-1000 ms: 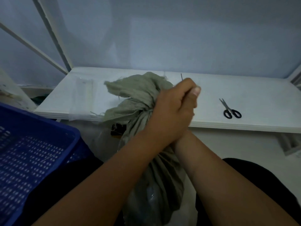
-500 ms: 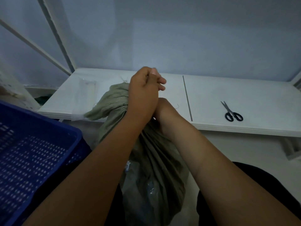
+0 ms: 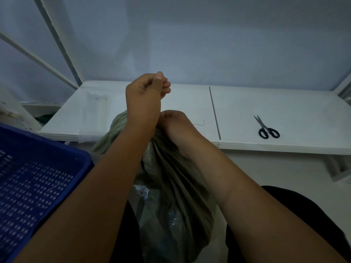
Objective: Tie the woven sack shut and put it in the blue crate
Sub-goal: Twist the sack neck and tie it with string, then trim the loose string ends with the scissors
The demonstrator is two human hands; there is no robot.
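Observation:
The grey-green woven sack (image 3: pixel 171 186) stands between my forearms, just below the table's front edge. Its mouth is gathered into a neck. My right hand (image 3: pixel 175 124) grips that neck from the right. My left hand (image 3: pixel 146 93) is raised above the neck, thumb pressed against curled fingers in a pinch, as on a thin tie that is too fine to make out. The sack's loose top flops left behind my left forearm. The blue perforated crate (image 3: pixel 38 186) sits at my lower left, close beside the sack.
A white table (image 3: pixel 266 103) runs across in front, with black-handled scissors (image 3: pixel 267 130) at its right and a clear plastic bag (image 3: pixel 95 105) at its left. A loose thread (image 3: pixel 199 123) lies near my right hand. White frame bars rise at the far left.
My left hand has come off the sack's neck and risen above it. My right hand, hidden before, now shows gripping the neck. The loose top has dropped to the left.

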